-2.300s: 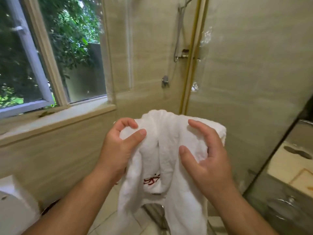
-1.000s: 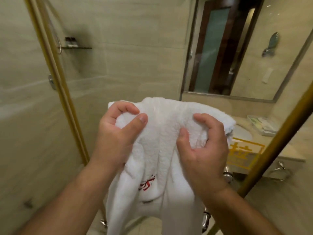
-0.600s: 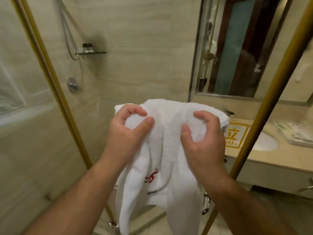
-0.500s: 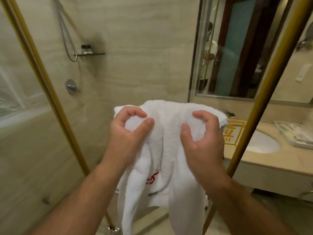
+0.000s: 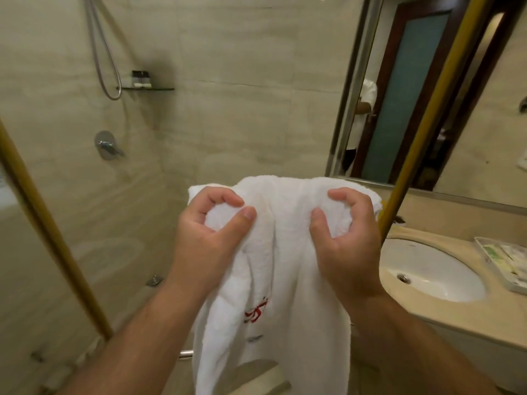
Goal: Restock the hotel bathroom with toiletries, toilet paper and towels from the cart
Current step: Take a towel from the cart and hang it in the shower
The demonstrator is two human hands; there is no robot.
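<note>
Between shower glass (image 5: 71, 252) & sink (image 5: 427, 272), your left hand (image 5: 211, 238) and right hand (image 5: 348, 240) pinch the towel (image 5: 285, 252) (soft, floppy); keep to its top edge.

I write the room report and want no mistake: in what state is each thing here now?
Towel: held up, hanging in folds.
Left hand: grips the top edge of the Towel.
Right hand: grips the top edge too.
Sink: nothing lies in it.
Tray: holds packets.
Shower shelf: holds small bottles.
</note>
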